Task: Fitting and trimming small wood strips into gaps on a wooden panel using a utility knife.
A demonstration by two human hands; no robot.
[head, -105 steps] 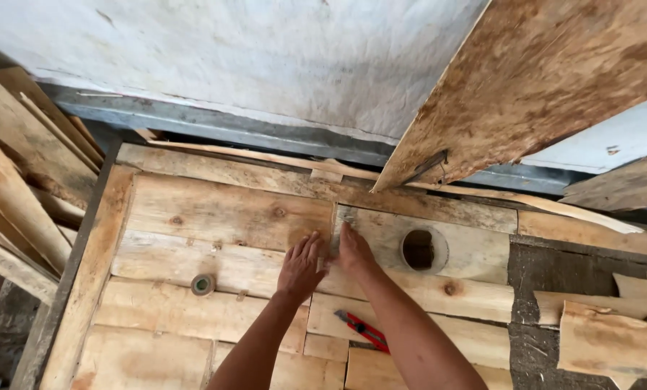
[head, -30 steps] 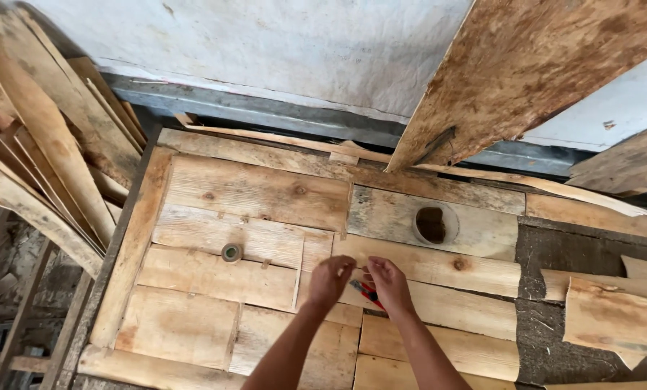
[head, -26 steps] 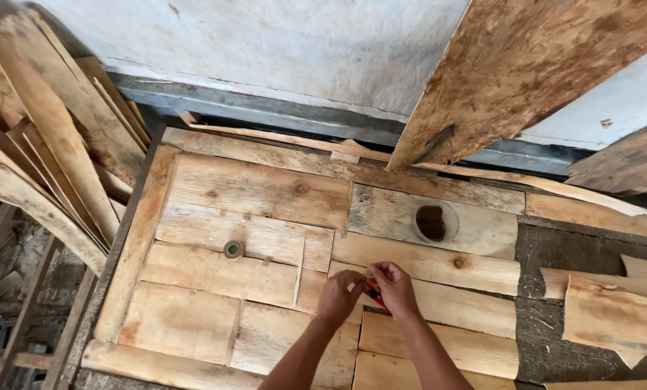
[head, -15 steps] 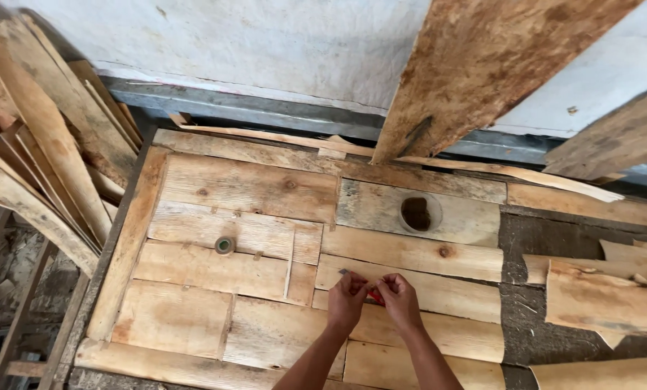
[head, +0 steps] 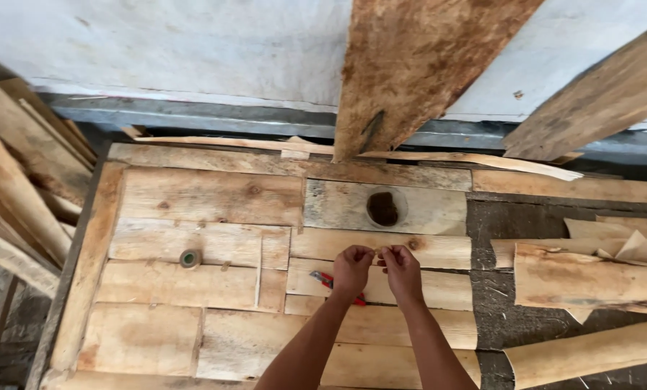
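Wooden boards of pale colour make a rough work surface (head: 208, 195) that fills most of the head view. Near the middle of the frame, a little to the right, the left hand (head: 352, 269) and the right hand (head: 401, 270) are raised close together above the boards, fingertips almost touching. Both hands pinch one very small pale piece (head: 377, 251) between thumb and fingers; it is too small to tell what it is. Under the left wrist, red-handled pliers (head: 330, 283) lie on a board, partly hidden by the arm.

Just above the hands, in the centre of the frame, a greyer board has a round dark hole (head: 383, 208). At centre left, well apart from the hands, a small roll of tape (head: 189, 258) lies flat on the surface. A wide brown plank (head: 417, 65) leans against the light wall (head: 193, 43) at the top. More planks (head: 20, 180) are stacked at the left edge, and loose offcuts (head: 590, 278) lie at the right.
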